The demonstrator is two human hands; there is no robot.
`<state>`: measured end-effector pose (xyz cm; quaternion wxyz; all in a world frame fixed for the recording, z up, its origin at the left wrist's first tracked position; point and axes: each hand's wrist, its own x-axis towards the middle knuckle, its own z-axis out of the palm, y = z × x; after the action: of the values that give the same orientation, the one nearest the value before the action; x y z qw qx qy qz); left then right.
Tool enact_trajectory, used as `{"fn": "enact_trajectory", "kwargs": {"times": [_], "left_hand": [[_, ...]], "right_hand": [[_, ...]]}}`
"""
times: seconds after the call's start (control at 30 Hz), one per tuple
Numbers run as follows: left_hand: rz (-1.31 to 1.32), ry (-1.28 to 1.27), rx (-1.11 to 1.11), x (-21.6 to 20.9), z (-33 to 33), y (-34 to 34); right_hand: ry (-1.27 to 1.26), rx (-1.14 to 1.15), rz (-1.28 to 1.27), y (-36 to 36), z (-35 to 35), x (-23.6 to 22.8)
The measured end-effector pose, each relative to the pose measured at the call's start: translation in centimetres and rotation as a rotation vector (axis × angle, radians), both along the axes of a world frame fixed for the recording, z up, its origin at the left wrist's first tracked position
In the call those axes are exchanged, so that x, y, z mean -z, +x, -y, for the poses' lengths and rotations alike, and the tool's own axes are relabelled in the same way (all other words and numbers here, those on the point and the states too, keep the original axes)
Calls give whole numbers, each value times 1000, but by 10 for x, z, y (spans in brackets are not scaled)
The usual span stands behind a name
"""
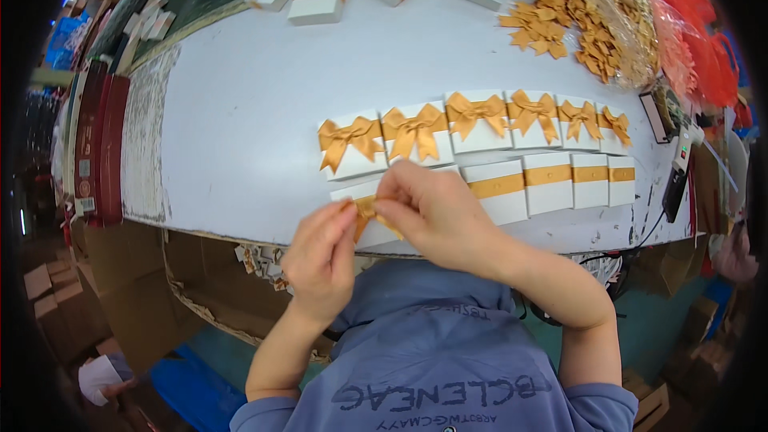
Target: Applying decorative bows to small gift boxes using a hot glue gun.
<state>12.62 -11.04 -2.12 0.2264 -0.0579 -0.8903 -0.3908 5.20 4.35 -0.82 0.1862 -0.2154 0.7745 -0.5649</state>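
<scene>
Both hands (376, 228) apparently on gold bow (366, 208)

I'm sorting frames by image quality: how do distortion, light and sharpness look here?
Head view: strong fisheye, the white table edge bows and dark corners vignette; light is even, shadows soft; the row of bowed boxes is sharp; both hands, left hand and right hand, look slightly soft.
</scene>
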Motion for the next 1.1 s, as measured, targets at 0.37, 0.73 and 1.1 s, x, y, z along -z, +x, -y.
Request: {"fn": "enact_trajectory", "kwargs": {"times": [0.37, 0.73, 1.1], "left_hand": [[169, 35, -20, 19, 11, 12], [192, -534, 71, 18, 19, 10], [169, -509, 140, -9, 17, -14]], "right_hand": [[393, -7, -464, 11, 23, 20], [423, 64, -488, -31, -6, 14], [847, 603, -247, -194, -167, 38]]}}
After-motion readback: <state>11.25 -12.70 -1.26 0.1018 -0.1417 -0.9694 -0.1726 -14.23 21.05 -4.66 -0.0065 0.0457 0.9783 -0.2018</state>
